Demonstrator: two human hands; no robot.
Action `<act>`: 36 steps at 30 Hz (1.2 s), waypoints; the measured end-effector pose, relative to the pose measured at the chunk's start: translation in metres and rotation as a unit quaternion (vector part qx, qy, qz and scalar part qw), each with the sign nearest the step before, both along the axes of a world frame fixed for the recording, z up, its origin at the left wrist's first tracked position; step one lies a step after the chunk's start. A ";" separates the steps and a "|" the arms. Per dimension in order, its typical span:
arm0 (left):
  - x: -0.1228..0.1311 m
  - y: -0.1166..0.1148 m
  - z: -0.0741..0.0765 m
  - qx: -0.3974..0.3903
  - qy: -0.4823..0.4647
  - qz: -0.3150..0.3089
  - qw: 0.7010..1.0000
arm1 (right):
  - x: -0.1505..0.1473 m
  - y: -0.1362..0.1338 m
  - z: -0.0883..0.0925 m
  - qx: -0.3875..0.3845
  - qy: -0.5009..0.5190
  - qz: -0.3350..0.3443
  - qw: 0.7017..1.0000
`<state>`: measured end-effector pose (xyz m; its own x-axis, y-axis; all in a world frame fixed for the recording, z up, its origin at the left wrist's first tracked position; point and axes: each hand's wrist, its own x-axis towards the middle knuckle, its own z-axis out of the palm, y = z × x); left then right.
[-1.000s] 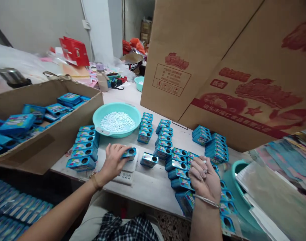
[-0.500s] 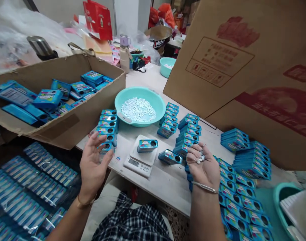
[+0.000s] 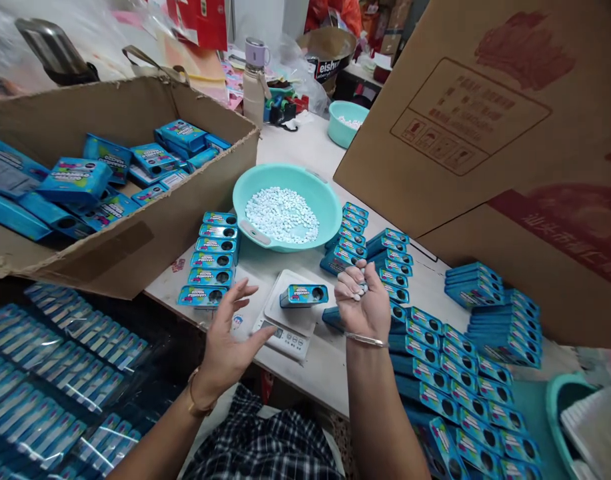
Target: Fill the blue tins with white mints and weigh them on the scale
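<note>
A small blue box [image 3: 304, 295] with a round dark hole in its top stands on the white kitchen scale [image 3: 288, 341]. My left hand [image 3: 233, 340] hovers at the scale's left front, thumb and fingers apart, holding nothing. My right hand [image 3: 366, 303] is palm up to the right of the scale, fingers curled around several white candies [image 3: 360, 291]. Behind the scale, a turquoise basin [image 3: 328, 200] holds a heap of the same candies. Another blue box [image 3: 332, 319] is partly hidden behind my right hand.
A row of blue boxes [image 3: 209, 260] stands left of the scale, and further rows [image 3: 430, 360] fill the right side. An open carton [image 3: 135, 250] of blue boxes sits at left. A large carton [image 3: 465, 193] rises at right. Packed blue boxes [image 3: 30, 393] lie lower left.
My left hand has moved right, closer to the scale. My right hand has come left and slightly up with the candies, also nearer the scale. The view has shifted a little.
</note>
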<state>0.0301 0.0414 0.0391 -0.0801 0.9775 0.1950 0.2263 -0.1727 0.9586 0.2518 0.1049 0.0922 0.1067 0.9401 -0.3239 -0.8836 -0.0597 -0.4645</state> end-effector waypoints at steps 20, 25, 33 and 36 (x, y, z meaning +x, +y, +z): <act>0.041 0.033 0.032 0.103 0.246 -0.216 0.939 | 0.013 -0.059 -0.012 -0.162 0.022 -0.087 0.983; 0.047 0.032 0.076 0.156 0.350 -0.238 0.893 | 0.000 -0.065 -0.014 -0.183 0.095 -0.069 0.976; 0.072 0.040 0.086 0.172 0.449 -0.275 0.832 | 0.001 -0.065 -0.017 -0.171 0.160 -0.070 0.970; 0.074 0.037 0.095 0.186 0.444 -0.272 0.833 | 0.005 -0.068 -0.014 -0.153 0.163 -0.058 0.973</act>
<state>0.1039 0.0782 0.1338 0.6918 0.6816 0.2385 0.6100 -0.7283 0.3123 0.2565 0.0369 0.0784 0.0516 0.7822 -0.6209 -0.9900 -0.0417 -0.1348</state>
